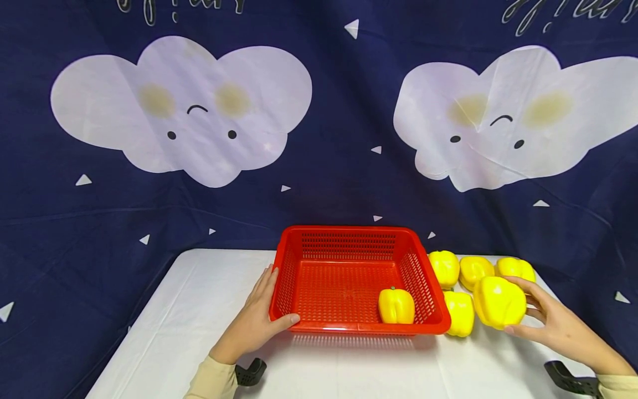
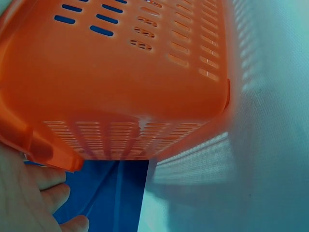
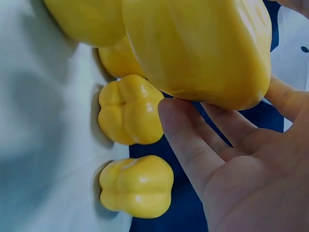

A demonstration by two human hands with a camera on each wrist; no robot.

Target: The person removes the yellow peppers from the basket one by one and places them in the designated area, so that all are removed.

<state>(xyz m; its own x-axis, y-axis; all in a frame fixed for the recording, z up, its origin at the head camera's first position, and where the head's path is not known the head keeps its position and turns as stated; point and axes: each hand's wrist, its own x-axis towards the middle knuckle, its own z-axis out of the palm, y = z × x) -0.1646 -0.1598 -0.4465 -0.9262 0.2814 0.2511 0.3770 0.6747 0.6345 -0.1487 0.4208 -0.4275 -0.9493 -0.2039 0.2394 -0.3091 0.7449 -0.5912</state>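
Note:
My left hand grips the near left corner of the red plastic basket. Its thumb lies over the front rim, while the fingers run along the outer left side. Inside the basket, one yellow bell pepper stands upright near the front right. Right of the basket, my right hand holds another yellow bell pepper between thumb and fingers. In the right wrist view, this held pepper is raised off the table, its far end partly cut off by the frame.
Several more yellow bell peppers sit on the white table, close along the basket's right side. A dark blue cloth with clouds hangs behind the table's back edge.

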